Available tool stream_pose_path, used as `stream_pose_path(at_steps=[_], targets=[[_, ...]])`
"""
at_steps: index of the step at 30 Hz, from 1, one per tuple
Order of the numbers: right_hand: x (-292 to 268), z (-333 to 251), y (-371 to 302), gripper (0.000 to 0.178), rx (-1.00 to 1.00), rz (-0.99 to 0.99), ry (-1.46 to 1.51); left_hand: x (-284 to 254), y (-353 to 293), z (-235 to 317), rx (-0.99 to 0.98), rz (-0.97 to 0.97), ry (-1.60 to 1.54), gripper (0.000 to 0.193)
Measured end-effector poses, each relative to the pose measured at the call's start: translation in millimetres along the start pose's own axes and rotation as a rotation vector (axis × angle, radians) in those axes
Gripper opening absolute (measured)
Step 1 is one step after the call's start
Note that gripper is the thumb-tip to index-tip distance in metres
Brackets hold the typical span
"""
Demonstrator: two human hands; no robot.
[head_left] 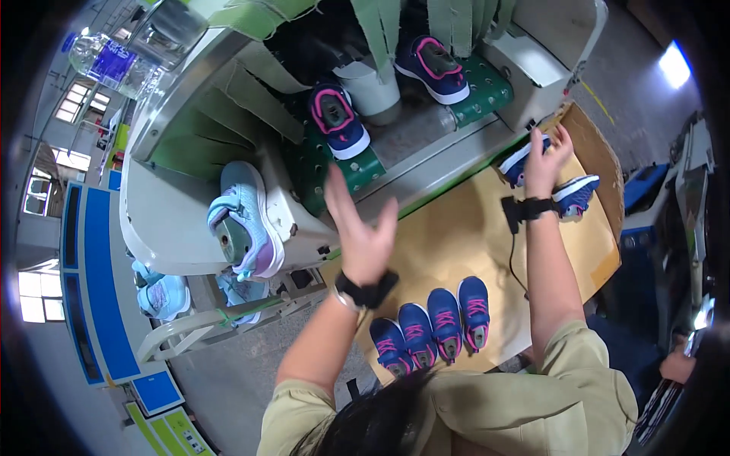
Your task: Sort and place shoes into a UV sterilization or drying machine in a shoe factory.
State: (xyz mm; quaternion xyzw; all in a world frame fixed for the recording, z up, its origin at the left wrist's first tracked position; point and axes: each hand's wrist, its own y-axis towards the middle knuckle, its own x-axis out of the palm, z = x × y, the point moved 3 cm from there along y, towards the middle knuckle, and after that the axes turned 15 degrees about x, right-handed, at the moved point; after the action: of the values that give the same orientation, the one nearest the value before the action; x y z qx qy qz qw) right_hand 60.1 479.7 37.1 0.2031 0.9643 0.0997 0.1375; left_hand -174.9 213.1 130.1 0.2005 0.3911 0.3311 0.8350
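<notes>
My left hand is open, its fingers spread and blurred, just below a navy shoe with pink trim. That shoe sits on a green perforated belt at the machine's mouth. A second navy shoe rests farther right on a similar belt section. My right hand is half curled with its fingers apart, close beside a navy shoe on the cardboard surface. Another navy shoe lies just right of that wrist. Several navy shoes with pink laces stand in a row nearest me.
A light blue and purple shoe rests at the machine's left side, with more light blue shoes lower down. Green fabric strips hang over the opening. A water bottle is at upper left. Another person's hand shows at right.
</notes>
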Motion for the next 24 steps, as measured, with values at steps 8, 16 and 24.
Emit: stream_pose_path(at_steps=[8,16,24], targets=[[-5,109,-14,0.074,0.542,-0.373,-0.139,30,-103,13,-0.046,-0.495,-0.165,0.072],[-48,8,-162,0.059,0.052,-1.132,-0.230,108,-135,-19,-0.202,-0.568,-0.174,0.092],[-105,113,28,0.104,0.735,0.026,-0.411,114,-145,-58,-0.443,-0.483,-0.393,0.083]])
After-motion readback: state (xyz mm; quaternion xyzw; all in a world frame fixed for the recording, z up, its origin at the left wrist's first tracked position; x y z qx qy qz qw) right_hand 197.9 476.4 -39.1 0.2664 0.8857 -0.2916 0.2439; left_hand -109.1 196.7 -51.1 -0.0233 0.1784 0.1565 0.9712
